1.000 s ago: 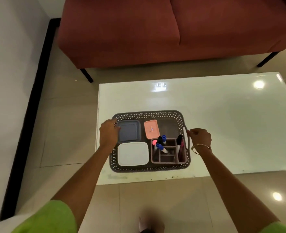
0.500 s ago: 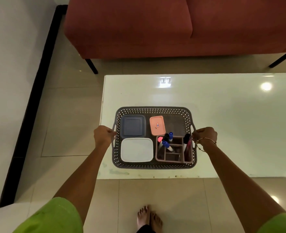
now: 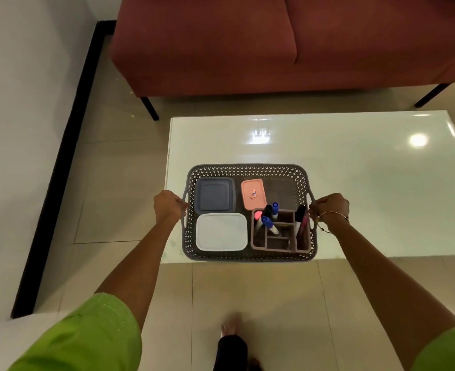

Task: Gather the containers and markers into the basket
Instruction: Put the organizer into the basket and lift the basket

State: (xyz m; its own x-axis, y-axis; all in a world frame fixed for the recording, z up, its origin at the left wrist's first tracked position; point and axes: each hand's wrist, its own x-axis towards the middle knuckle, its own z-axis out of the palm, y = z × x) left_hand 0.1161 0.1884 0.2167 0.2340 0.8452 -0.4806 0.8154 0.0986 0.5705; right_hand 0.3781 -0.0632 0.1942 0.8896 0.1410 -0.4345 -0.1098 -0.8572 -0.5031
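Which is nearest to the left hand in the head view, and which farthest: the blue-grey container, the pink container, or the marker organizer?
From the left hand:
1. blue-grey container, just inside the basket's left wall.
2. pink container, at the middle of the far side.
3. marker organizer, in the near right corner.

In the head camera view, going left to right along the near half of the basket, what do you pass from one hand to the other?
Left hand → white rectangular lidded container → brown plastic divided organizer holding markers → right hand.
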